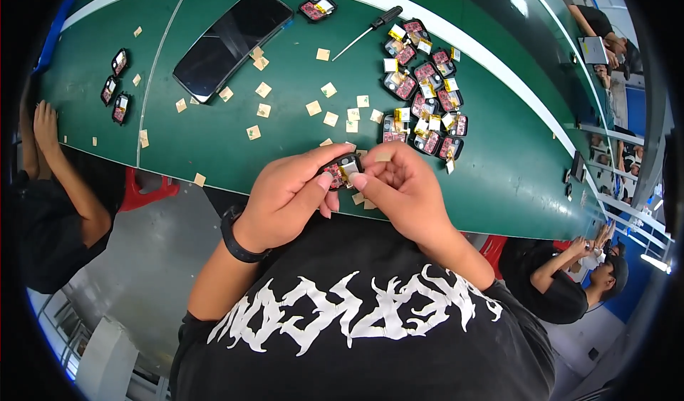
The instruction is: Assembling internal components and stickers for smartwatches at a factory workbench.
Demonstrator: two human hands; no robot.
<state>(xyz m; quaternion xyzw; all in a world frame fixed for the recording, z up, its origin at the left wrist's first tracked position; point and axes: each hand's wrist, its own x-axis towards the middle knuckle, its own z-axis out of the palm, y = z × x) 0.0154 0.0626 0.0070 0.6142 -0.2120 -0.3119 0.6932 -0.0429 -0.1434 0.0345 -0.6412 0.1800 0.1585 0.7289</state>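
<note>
Close to the table's near edge, my left hand (pixel 288 187) grips a small black device housing (pixel 335 176) with a red circuit board and a silvery battery cell inside. My right hand (pixel 406 184) meets it from the other side, its thumb pressed on the battery cell. A beige square pad (pixel 382 157) shows at the right hand's fingers. Beyond that hand lies a cluster of similar open housings (pixel 425 87), several with white battery cells and yellow tape sticking out. Loose beige pads (pixel 330 119) are scattered in front of my hands.
The green table (pixel 235 144) holds a black smartphone (pixel 233 41), a screwdriver (pixel 370 32) and another housing (pixel 318 7) at the far side. Three housings (pixel 120 107) stand at the left. People sit at the left (pixel 64 187) and right (pixel 563 280); red stools (pixel 146 191) are beside the table.
</note>
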